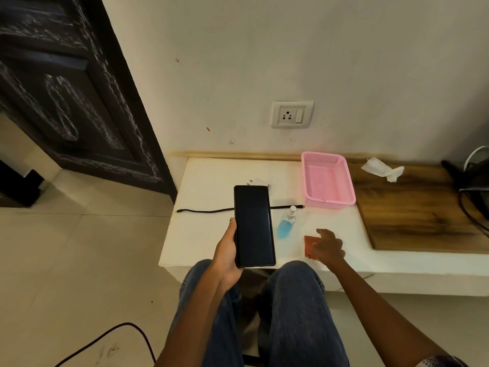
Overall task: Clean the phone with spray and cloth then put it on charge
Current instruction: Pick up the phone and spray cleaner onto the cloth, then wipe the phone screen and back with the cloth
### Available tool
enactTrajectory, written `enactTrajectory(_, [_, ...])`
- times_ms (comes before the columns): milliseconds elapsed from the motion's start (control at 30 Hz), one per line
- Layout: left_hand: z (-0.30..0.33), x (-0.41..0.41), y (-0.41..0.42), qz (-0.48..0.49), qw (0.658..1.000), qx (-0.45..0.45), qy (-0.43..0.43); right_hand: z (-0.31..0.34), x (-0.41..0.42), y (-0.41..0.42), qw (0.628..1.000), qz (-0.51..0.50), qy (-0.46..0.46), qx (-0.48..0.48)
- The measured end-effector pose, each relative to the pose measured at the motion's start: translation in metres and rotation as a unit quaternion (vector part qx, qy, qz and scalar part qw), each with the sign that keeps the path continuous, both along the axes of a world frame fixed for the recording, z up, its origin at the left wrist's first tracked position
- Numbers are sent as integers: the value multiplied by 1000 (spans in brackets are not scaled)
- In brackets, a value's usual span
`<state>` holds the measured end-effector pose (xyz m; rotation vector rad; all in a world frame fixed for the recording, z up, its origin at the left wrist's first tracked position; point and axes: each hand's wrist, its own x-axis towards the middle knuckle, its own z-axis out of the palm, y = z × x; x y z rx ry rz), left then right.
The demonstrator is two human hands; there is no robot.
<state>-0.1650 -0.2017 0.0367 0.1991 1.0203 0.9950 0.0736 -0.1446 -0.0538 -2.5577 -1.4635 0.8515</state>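
Observation:
My left hand [227, 256] grips a black phone [254, 225] with a dark screen, held upright above the white table's front edge. My right hand [329, 247] rests on a small orange-red cloth [308, 246] on the table, fingers spread and partly covering it. A small spray bottle [286, 225] of blue liquid lies on the table between the phone and the cloth. A black charging cable [203, 210] stretches across the table behind the phone. A white charger adapter [258, 181] peeks out above the phone's top edge.
A pink plastic basket [328, 181] stands at the back of the white table [206, 234]. To its right a wooden board [412, 215] carries a crumpled white tissue [383, 169]. A wall socket [292, 114] sits above the table. Dark cables lie far right and on the floor.

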Motion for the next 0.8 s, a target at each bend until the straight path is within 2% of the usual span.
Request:
enactTrajectory(167, [-2, 0, 0, -1, 1000, -3, 3, -18, 4, -11, 998, 20, -53, -11])
enactTrajectory(367, [-4, 0, 0, -5, 1000, -3, -13, -31, 6, -15, 997, -77, -22, 5])
enactTrajectory(500, [-6, 0, 0, -8, 1000, 0, -20, -33, 7, -18, 995, -95, 3, 30])
enactTrajectory(600, [-7, -1, -1, -7, 999, 1, -32, -27, 6, -20, 983, -134, 96, 82])
enactTrajectory(667, [-6, -1, -2, -5, 999, 6, -44, -17, 3, -24, 955, -177, 189, 144])
enactTrajectory(800, [0, -2, -4, -7, 998, 28, -64, 11, -5, -39, 901, -218, 267, 265])
